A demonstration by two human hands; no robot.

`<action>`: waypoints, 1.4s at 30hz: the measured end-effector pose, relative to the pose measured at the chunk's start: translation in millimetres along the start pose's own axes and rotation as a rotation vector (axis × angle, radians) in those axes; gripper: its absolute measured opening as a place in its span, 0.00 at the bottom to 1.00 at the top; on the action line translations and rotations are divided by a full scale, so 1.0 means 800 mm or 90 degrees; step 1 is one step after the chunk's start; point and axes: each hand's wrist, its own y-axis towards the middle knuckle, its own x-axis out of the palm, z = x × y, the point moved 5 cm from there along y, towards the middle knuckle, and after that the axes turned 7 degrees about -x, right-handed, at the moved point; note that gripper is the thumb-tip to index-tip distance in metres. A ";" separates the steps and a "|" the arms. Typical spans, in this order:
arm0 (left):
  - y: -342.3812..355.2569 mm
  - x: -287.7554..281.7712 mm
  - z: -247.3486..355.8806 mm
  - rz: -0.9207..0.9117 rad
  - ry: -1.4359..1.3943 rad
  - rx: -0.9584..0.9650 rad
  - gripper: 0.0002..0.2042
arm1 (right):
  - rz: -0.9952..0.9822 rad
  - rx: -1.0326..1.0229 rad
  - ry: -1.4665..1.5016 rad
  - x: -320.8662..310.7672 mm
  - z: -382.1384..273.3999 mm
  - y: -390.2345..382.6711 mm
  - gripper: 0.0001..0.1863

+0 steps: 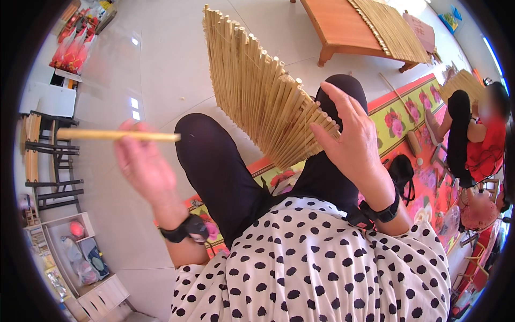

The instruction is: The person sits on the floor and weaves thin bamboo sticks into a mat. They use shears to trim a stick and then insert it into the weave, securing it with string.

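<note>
My left hand (145, 163), blurred by motion, is raised at the left with a straight pale yellow stalk (115, 134) pinched in its fingers. Across my knees stands a fan-shaped mat of dry stalks (257, 91), tied side by side, its cut ends facing up and to the right. At the mat's right end is my right hand (348, 134), fingers stretched and thumb spread apart. The thumb overlaps the mat's edge in view; whether it presses on it I cannot tell.
Ahead, a low wooden table (343, 32) bears another stalk mat (394, 32). A flowered floor mat (394, 126) lies under and right of my legs. On the right sits another person (483, 145) in red. Folded stools (51, 161) and a white shelf (70, 252) line the left side.
</note>
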 end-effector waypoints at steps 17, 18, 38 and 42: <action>-0.082 0.222 -0.044 -0.480 0.047 -0.267 0.12 | -0.024 0.132 0.328 -0.011 0.000 0.008 0.14; -0.084 0.227 -0.041 -0.493 0.069 -0.260 0.12 | -0.042 0.139 0.377 -0.008 -0.002 0.012 0.12; -0.122 0.191 -0.126 -0.382 0.378 0.004 0.04 | 0.044 0.159 0.441 0.003 0.047 0.036 0.11; -0.124 0.192 -0.125 -0.362 0.361 0.026 0.04 | 0.025 0.133 0.364 0.010 0.041 0.039 0.09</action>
